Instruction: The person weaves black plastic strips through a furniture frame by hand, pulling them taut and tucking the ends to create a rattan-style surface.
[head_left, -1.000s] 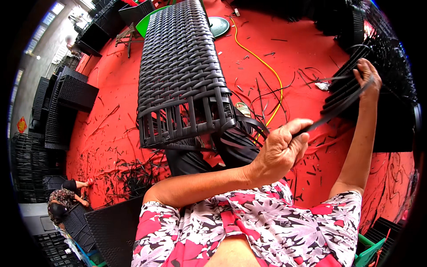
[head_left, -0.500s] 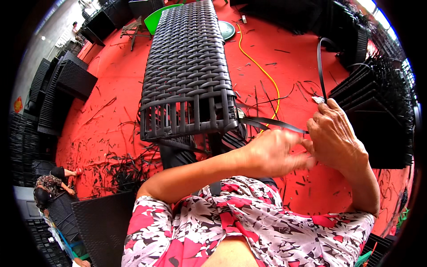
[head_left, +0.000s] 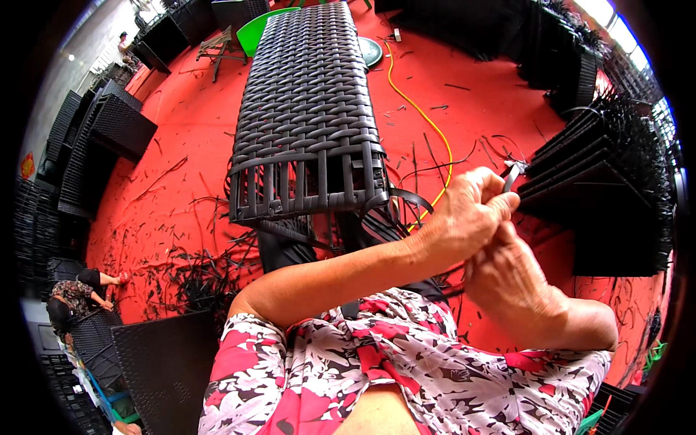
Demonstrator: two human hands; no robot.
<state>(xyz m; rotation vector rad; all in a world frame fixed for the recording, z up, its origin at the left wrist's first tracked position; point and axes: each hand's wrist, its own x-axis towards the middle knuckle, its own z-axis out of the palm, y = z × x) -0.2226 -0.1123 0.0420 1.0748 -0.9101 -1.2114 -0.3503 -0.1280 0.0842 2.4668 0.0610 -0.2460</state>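
Observation:
A dark, flat plastic weaving strip [head_left: 513,177] shows above the pinched fingers of my left hand [head_left: 464,217]. My right hand [head_left: 511,283] is closed just below and against it, slightly blurred, its fingertips partly hidden; it seems to grip the same strip. To the left of both hands stands a long black woven wicker piece [head_left: 308,94]. Its top is tightly woven, while the near end has upright strips with open gaps. Loose strip loops [head_left: 406,203] hang from its near right corner.
Black woven panels [head_left: 587,174] are stacked at the right. A yellow cable [head_left: 428,116] crosses the red floor [head_left: 174,145], which is littered with strip scraps [head_left: 196,283]. A green basin [head_left: 254,32] stands at the back. Another person [head_left: 76,301] sits at the far left among wicker pieces.
My left hand has moved up and right, crossing over my right hand, which has dropped lower and nearer. The tall strip arc above my right hand is gone; only a short bit shows.

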